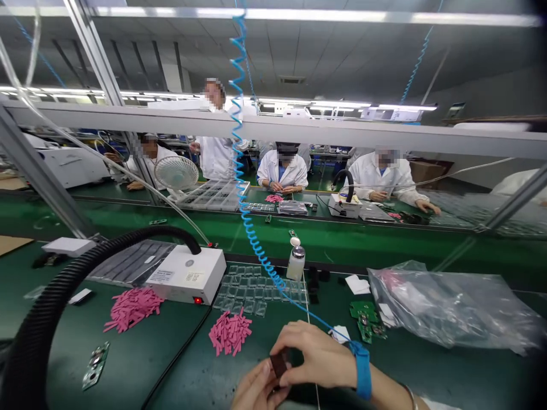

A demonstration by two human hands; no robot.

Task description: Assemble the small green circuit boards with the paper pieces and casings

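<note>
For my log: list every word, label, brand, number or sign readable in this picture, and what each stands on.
Nothing can be read with certainty.
White box: two printed labels on top, and, both too small and blurred to read.
Red switch on its front: any marking is too blurred to tell.
Dark piece held in the fingers: no lettering can be made out.
</note>
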